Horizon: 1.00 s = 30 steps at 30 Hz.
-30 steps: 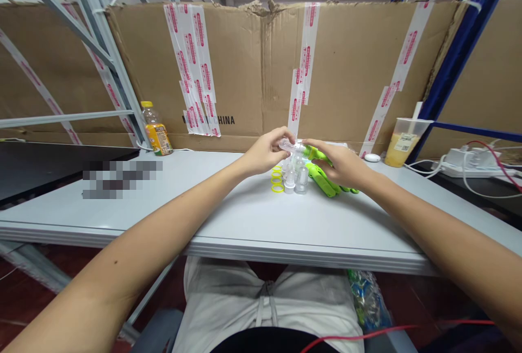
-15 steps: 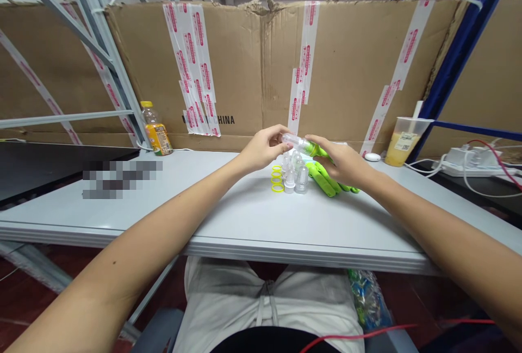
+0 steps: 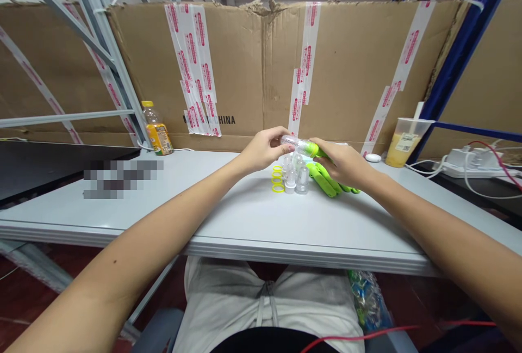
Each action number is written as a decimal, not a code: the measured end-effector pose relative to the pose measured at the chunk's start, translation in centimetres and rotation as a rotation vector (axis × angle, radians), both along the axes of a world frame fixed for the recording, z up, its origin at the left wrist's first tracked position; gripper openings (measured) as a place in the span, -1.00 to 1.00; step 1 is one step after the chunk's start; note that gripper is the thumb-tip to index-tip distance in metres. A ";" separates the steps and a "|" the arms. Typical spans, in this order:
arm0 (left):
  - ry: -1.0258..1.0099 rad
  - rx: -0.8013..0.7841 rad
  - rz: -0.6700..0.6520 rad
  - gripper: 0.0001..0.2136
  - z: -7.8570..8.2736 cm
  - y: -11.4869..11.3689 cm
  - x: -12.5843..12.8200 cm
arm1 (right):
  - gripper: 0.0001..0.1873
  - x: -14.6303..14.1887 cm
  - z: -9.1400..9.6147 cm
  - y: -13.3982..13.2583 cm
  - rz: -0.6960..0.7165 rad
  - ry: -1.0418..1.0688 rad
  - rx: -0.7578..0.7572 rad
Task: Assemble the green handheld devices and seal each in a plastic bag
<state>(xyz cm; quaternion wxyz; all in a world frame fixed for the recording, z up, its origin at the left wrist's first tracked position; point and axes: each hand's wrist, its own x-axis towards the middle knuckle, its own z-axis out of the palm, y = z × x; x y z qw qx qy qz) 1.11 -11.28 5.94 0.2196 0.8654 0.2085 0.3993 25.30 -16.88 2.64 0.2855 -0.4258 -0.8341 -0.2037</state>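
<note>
A small clear bottle (image 3: 297, 144) with a lime-green end is held level above the white table (image 3: 228, 217), between both hands. My left hand (image 3: 264, 149) pinches its clear end. My right hand (image 3: 341, 162) grips the green end. Just below stand several small clear bottles (image 3: 297, 175). Yellow rings (image 3: 278, 178) lie to their left. Lime-green parts (image 3: 326, 180) lie to their right, partly hidden by my right hand.
A yellow drink bottle (image 3: 156, 130) stands at the back left. A plastic cup (image 3: 404, 142) with a straw stands at the back right, a white round thing (image 3: 372, 158) beside it. A power strip (image 3: 465, 166) with cables lies far right. Taped cardboard (image 3: 261, 70) walls the table's rear.
The held bottle has risen slightly and shifted a little between my fingers. Both hands stay in nearly the same place.
</note>
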 end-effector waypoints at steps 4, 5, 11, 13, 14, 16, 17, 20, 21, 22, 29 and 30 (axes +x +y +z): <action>0.063 0.235 0.056 -0.79 -0.3 0.4 -0.2 | -0.54 0.4 0.0 0.2 0.007 -0.030 0.026; 0.094 0.283 0.081 -0.79 -0.4 0.4 -0.3 | -0.54 0.5 -0.1 0.3 0.007 -0.039 0.050; 0.323 0.492 0.175 -0.66 -0.3 -1.2 -0.2 | -0.60 -0.1 -0.2 0.2 -0.052 -0.167 0.261; 0.405 0.537 0.224 -0.64 -0.3 -1.7 -0.1 | -0.60 -0.7 0.0 -0.2 -0.074 -0.218 0.298; 0.442 0.553 0.252 -0.64 -0.2 -1.9 -0.1 | -0.60 -0.9 0.1 -0.4 -0.084 -0.238 0.307; 0.515 0.584 0.304 -0.66 -0.1 -2.2 0.0 | -0.60 -1.3 0.2 -0.7 -0.099 -0.270 0.299; 0.547 0.606 0.324 -0.68 -0.1 -2.3 0.1 | -0.59 -1.3 0.2 -0.7 -0.103 -0.279 0.282; 0.589 0.740 0.355 -0.74 -0.1 -2.2 0.4 | -0.56 -1.1 0.3 -0.9 -0.094 -0.247 0.207; 0.582 0.806 0.358 -0.76 -0.2 -2.2 0.5 | -0.56 -1.0 0.4 -0.9 -0.076 -0.218 0.179; 0.567 0.876 0.357 -0.77 -0.2 -2.1 0.6 | -0.56 -0.8 0.4 -0.8 -0.046 -0.186 0.150; 0.455 0.981 0.318 -0.69 -0.3 -1.8 0.5 | -0.58 -0.6 0.6 -0.8 -0.013 -0.161 0.208; 0.452 0.926 0.313 -0.65 -0.4 -1.9 0.5 | -0.58 -0.7 0.5 -0.8 -0.042 -0.182 0.240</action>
